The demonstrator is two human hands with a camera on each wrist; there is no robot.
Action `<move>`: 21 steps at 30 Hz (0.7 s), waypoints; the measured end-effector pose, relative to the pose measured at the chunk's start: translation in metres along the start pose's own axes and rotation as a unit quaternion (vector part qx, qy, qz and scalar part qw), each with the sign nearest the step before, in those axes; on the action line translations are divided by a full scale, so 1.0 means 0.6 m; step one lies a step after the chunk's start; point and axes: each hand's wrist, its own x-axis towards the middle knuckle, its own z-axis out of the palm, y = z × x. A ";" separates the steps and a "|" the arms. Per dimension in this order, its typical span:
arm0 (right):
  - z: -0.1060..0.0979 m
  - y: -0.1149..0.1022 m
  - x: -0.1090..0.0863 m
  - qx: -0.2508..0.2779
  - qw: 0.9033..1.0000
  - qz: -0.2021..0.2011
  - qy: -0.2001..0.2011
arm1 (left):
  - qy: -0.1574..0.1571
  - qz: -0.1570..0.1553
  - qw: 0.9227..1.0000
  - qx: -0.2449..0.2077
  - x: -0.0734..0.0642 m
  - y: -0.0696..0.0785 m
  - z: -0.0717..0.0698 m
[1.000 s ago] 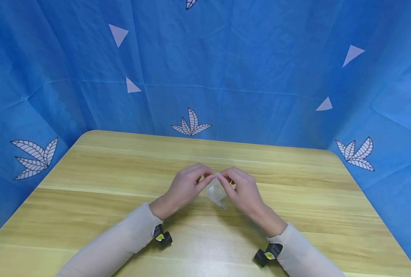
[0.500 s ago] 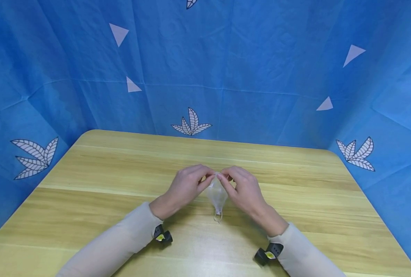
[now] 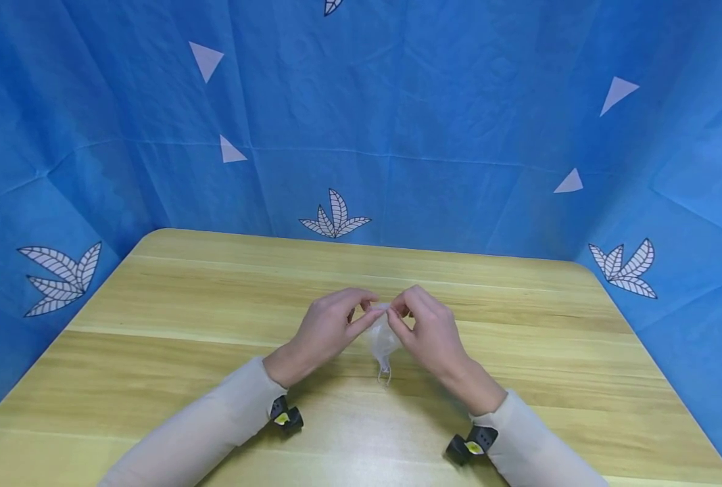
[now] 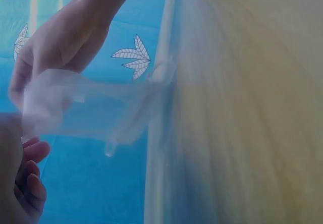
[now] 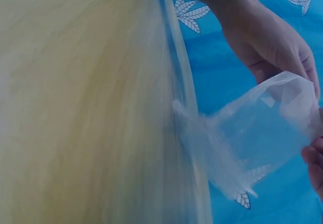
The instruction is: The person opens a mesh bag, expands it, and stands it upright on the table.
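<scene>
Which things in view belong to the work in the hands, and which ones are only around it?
Part of the work:
bag
right hand, pinching the bag's far end
left hand, beside that end

Only around it:
table
blue cloth
left wrist camera
right wrist camera

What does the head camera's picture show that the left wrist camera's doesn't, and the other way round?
Only the head view: the left sleeve, its black wristband and the rounded corners of the wooden table.

Only the left wrist view: the lower fingers of the left hand, curled.

Both: that hand, the right hand, the clear bag and the leaf-printed blue curtain.
</scene>
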 end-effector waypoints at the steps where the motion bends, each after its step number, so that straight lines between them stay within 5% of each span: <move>1: 0.000 0.000 0.000 0.004 1.000 -0.003 0.000 | -0.002 -0.003 1.000 0.001 0.000 0.000 0.000; 11: 0.011 -0.005 0.000 0.013 0.997 -0.079 0.005 | 0.031 0.013 0.999 0.040 0.000 0.002 0.003; 21: 0.008 -0.012 0.000 -0.044 0.999 0.003 0.003 | 0.031 0.025 0.999 0.034 -0.003 0.003 0.006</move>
